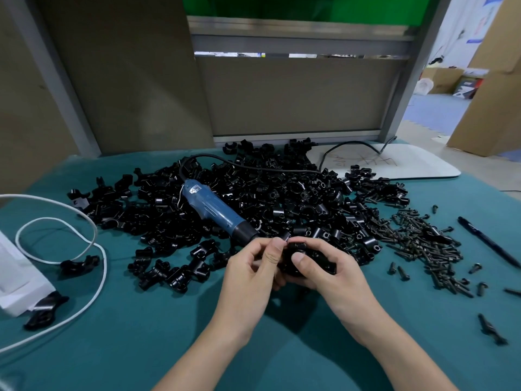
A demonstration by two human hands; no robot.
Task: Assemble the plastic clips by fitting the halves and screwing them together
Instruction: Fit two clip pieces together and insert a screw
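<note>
Both hands gripped one black plastic clip (310,262) between them, held just above the teal cloth (135,351) near the middle of the table. The left hand (251,275) pinched the clip's upper left edge between thumb and forefinger; whether a screw sat in that pinch could not be told. The right hand (338,280) curled its fingers under the clip, with the thumb pressed flat on its face.

Just beyond the knuckles began the big heap of clip halves (282,193), which ran back almost to the grey partition (282,108) at the table's far edge. A blue electric screwdriver (211,206) lay slantwise on the heap, its black nose close to the left fingers and its black cord (267,168) looping away over the pile. To the right, near the heap, the screws (423,241) spread in a loose drift, and a black pen (487,242) lay beyond them toward the table's right edge.

On the left, well apart from the hands, a white cable (70,249) looped beside a white bag (17,277), with a few dark finished pieces (80,263) near it. A white board (394,165) lay at the far right corner. Plain cloth showed around both forearms, reaching left as far as the cable and right to a lone black piece (492,330).
</note>
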